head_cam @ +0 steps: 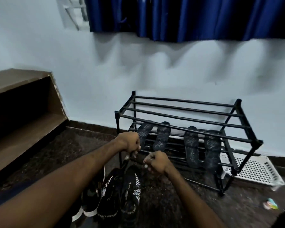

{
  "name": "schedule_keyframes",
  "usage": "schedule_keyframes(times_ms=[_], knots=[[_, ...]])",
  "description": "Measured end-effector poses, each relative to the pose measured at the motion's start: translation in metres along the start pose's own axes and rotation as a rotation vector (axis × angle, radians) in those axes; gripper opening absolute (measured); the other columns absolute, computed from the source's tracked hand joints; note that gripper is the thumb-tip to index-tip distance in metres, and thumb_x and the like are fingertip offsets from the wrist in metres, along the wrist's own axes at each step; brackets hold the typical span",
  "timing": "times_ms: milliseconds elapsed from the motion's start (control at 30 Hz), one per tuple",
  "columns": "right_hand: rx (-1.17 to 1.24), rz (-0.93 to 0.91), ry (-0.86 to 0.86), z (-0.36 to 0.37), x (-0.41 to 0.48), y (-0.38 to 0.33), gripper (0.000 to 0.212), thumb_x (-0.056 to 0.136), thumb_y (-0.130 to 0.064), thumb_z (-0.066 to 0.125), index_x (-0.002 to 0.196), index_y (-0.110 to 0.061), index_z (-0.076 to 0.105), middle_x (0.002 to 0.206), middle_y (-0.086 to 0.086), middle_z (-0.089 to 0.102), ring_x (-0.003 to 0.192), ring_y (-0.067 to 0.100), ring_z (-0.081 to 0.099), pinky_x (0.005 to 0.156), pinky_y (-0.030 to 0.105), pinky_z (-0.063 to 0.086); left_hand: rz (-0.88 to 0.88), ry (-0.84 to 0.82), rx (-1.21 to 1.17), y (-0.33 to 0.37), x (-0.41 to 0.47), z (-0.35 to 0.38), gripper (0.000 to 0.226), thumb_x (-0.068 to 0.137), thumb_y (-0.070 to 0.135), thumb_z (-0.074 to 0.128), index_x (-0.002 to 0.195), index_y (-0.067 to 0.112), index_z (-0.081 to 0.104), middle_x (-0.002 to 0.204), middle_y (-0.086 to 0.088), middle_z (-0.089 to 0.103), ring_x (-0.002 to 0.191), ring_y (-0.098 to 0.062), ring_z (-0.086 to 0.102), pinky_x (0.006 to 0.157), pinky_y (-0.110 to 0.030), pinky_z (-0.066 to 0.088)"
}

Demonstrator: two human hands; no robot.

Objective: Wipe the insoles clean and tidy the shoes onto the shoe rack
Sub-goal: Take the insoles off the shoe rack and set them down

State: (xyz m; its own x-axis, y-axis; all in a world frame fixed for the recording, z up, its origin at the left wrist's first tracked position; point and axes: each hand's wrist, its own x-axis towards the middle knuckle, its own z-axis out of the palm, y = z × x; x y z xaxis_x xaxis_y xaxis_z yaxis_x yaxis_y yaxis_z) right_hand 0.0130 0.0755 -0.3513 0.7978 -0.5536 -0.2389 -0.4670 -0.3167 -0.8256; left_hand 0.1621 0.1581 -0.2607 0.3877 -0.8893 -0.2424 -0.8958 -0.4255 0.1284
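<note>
Shoe rack [184, 112], black, 2 tiers, stands against the wall. 4 black insoles [161, 135] lie across the lower tier's bars, top tier bare. Black sneakers [130, 190] bunched on the floor at the rack's front-left leg, right under both hands. Left hand [130, 143]: fingers curled round a thin dark piece [127, 159] running down toward the sneakers (can't tell what it is). Right hand [155, 162]: closed in a fist just beside it, nothing visible inside. White slotted basket [257, 170] sits behind the rack's right end.
</note>
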Motion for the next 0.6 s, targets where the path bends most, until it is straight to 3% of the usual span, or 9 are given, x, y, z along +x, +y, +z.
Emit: schedule_keyframes(times_ms=[100, 233, 333, 400, 500, 600], knots=[[0.078, 0.007, 0.062, -0.008, -0.012, -0.004, 0.020, 0.092, -0.016, 0.062, 0.074, -0.013, 0.070, 0.071, 0.007, 0.073, 0.055, 0.013, 0.062, 0.058, 0.029, 0.054, 0.008, 0.059, -0.033, 0.017, 0.000, -0.022, 0.022, 0.090, 0.025, 0.056, 0.084, 0.017, 0.075, 0.082, 0.005, 0.076, 0.083, -0.012, 0.069, 0.073, -0.026, 0.053], [0.129, 0.015, 0.090, -0.010, -0.028, -0.004, 0.019, 0.092, -0.015, 0.060, 0.077, -0.009, 0.070, 0.069, 0.006, 0.072, 0.052, 0.013, 0.061, 0.061, 0.035, 0.055, 0.035, 0.085, -0.086, 0.035, -0.008, -0.028, 0.029, 0.093, 0.026, 0.053, 0.073, 0.021, 0.073, 0.072, 0.012, 0.074, 0.049, 0.007, 0.059, 0.064, -0.022, 0.054], [0.122, -0.009, 0.087, -0.013, -0.036, -0.005, 0.018, 0.089, -0.015, 0.061, 0.075, -0.011, 0.071, 0.068, 0.006, 0.072, 0.055, 0.015, 0.064, 0.066, 0.041, 0.059, 0.031, 0.053, -0.013, 0.040, -0.012, -0.027, 0.026, 0.088, 0.029, 0.056, 0.073, 0.021, 0.076, 0.071, 0.012, 0.074, 0.062, -0.002, 0.066, 0.072, -0.028, 0.057], [0.141, -0.022, 0.088, -0.017, -0.039, -0.006, 0.019, 0.090, -0.014, 0.060, 0.076, -0.010, 0.070, 0.070, 0.007, 0.072, 0.055, 0.015, 0.063, 0.062, 0.036, 0.057, 0.019, 0.052, 0.009, 0.044, -0.014, -0.034, 0.025, 0.088, 0.030, 0.058, 0.072, 0.020, 0.075, 0.068, 0.010, 0.073, 0.066, -0.007, 0.067, 0.069, -0.027, 0.055], [0.195, 0.000, 0.101, -0.023, -0.040, -0.004, 0.018, 0.092, -0.011, 0.059, 0.080, -0.006, 0.070, 0.072, 0.009, 0.071, 0.051, 0.013, 0.060, 0.053, 0.026, 0.050, -0.003, 0.099, 0.018, 0.056, -0.016, -0.048, 0.028, 0.090, 0.030, 0.059, 0.066, 0.021, 0.069, 0.059, 0.010, 0.067, 0.050, -0.001, 0.058, 0.058, -0.024, 0.050], [0.277, 0.038, 0.120, -0.023, -0.026, -0.003, 0.018, 0.095, -0.010, 0.056, 0.080, -0.005, 0.067, 0.075, 0.013, 0.070, 0.049, 0.013, 0.056, 0.046, 0.022, 0.045, -0.034, 0.102, -0.086, 0.050, -0.017, -0.044, 0.028, 0.093, 0.025, 0.055, 0.071, 0.020, 0.071, 0.065, 0.011, 0.072, 0.040, 0.010, 0.054, 0.066, -0.024, 0.055]])
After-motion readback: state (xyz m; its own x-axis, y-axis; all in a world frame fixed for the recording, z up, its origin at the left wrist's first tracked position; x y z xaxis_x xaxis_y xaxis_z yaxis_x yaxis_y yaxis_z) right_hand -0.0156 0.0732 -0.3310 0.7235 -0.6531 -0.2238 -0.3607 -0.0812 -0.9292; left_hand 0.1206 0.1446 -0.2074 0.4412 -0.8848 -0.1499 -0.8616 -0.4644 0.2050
